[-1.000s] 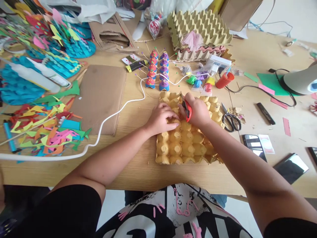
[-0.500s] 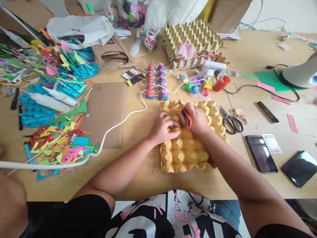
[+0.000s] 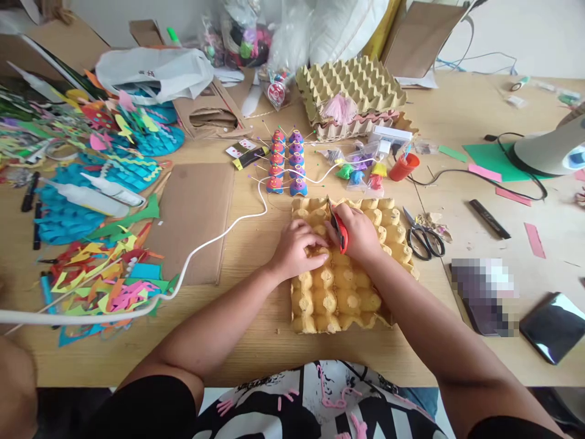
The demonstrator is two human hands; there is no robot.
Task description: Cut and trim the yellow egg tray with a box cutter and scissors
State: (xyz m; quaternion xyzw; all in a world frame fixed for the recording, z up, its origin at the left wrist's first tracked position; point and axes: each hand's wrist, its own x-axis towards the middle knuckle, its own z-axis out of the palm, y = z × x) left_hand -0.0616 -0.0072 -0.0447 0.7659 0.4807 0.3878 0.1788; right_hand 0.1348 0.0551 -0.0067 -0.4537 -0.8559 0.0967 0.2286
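A yellow egg tray (image 3: 331,299) lies on the table in front of me, cups and peaks facing up. My right hand (image 3: 359,231) is closed around a red utility knife (image 3: 339,233), its blade pointing away from me over the far part of the tray. My left hand (image 3: 299,247) grips the tray's left side, fingers curled over the peaks and thumb pointing right, close to the knife. Whether the blade tip is sunk into the cardboard I cannot tell. Part of the tray is hidden under my right hand and forearm.
Scissors (image 3: 423,235) and a blurred-out phone (image 3: 479,299) lie to the right. Beyond the tray stand painted egg-cup figures (image 3: 297,161), a red cup (image 3: 404,166) and stacked trays (image 3: 351,85). A white cable (image 3: 210,242) crosses left, over paper scraps (image 3: 109,286) and near cardboard (image 3: 194,219).
The whole view has shifted, so things appear slightly lower. Relative to the egg tray, both hands and the utility knife stay in almost the same place.
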